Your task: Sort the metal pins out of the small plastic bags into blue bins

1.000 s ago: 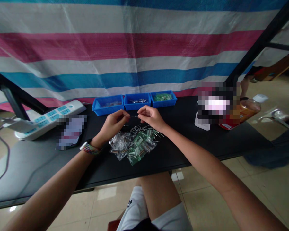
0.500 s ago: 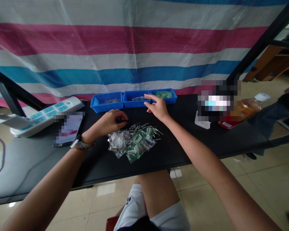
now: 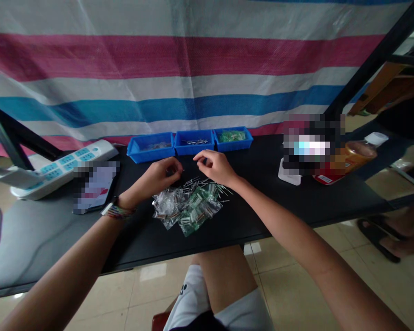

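1. The left hand [image 3: 160, 175] hangs just behind the mixed heap, its grip nearly pressed together, thumb close to forefinger; a tiny pale tip shows there, too small to tell whether it is a held pin
2. The right hand [image 3: 216, 166] hovers in front of the middle blue tray [image 3: 194, 150], its grip slightly spread, with nothing seen between the fingertips
3. Loose metal pins [image 3: 193, 184] lie on the black surface [image 3: 255, 220] at the heap's far edge, beside clear packets [image 3: 169, 202] and green packets [image 3: 193, 216]; more metal pins lie in the middle tray
4. Such thin pins probably handle best with a light fingertip pinch near mid-shaft, one at a time
5. Bent pins or pins tangled under plastic could snag, so ease each one sideways, keeping both wrists low and steady
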Motion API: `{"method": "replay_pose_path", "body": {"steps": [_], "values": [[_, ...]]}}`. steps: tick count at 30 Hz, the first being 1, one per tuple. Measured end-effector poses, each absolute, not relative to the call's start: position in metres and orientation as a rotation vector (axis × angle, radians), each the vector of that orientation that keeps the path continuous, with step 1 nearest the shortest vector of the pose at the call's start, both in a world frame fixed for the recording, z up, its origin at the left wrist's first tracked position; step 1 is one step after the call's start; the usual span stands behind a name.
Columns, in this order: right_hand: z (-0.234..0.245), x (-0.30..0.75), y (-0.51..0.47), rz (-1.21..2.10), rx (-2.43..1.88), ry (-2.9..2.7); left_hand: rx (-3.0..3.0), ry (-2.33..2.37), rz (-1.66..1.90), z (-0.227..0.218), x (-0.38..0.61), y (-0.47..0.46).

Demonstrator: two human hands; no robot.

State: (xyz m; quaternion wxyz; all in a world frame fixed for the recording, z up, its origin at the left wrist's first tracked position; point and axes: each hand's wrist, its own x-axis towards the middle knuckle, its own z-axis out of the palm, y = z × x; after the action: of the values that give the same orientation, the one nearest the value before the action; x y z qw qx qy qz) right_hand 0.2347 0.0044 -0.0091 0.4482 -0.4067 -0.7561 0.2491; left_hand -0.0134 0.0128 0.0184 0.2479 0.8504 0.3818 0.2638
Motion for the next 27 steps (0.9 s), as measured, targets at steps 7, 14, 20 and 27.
{"method": "replay_pose_path", "body": {"steps": [7, 14, 20, 27], "values": [[-0.012, 0.221, -0.005, 0.753, -0.884, -1.951, 2.112, 0.967, 1.023, 0.026, -0.004, 0.001], [-0.011, 0.218, -0.003, 1.091, -0.815, -1.668, 1.878, 0.964, 1.150, 0.024, 0.000, -0.002], [-0.011, 0.218, 0.001, 1.140, -0.794, -1.436, 1.911, 1.055, 1.118, 0.023, -0.001, 0.000], [-0.005, 0.218, -0.005, 1.170, -0.750, -1.428, 2.014, 1.103, 1.027, 0.021, -0.003, 0.001]]}}
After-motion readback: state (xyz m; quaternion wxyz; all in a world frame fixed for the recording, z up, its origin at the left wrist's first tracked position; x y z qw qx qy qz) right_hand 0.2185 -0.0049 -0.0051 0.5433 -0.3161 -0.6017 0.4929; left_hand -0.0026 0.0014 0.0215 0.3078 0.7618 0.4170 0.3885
